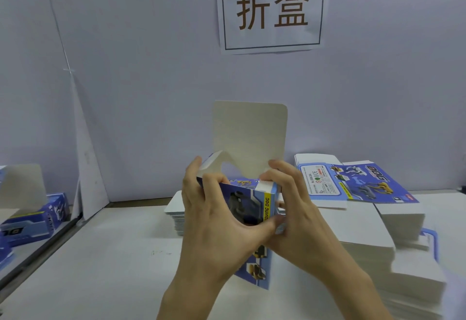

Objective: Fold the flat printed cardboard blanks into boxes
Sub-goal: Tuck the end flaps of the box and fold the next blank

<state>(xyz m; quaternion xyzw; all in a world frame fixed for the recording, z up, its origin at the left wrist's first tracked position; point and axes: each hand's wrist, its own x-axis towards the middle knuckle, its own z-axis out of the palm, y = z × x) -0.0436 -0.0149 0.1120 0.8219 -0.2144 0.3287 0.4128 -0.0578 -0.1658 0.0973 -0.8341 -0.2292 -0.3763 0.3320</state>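
The box [254, 208] is thin cardboard, printed blue and slightly glossy outside, plain matt grey-white inside. The sign [271, 9] on the far wall is matt white paper. The table [100, 256] looks smooth and matt.

A white flat table [100, 269] carries a low stack of white-edged flat cardboard blanks [175, 215] at its back middle, and larger heaps of white and blue printed blanks [365, 231] spread along its right side.

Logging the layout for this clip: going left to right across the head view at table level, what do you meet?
Folded blue boxes at the left edge → left hand → half-folded box held in both hands → right hand → printed flat blank lying on the stacks → white stacks of blanks at the right.
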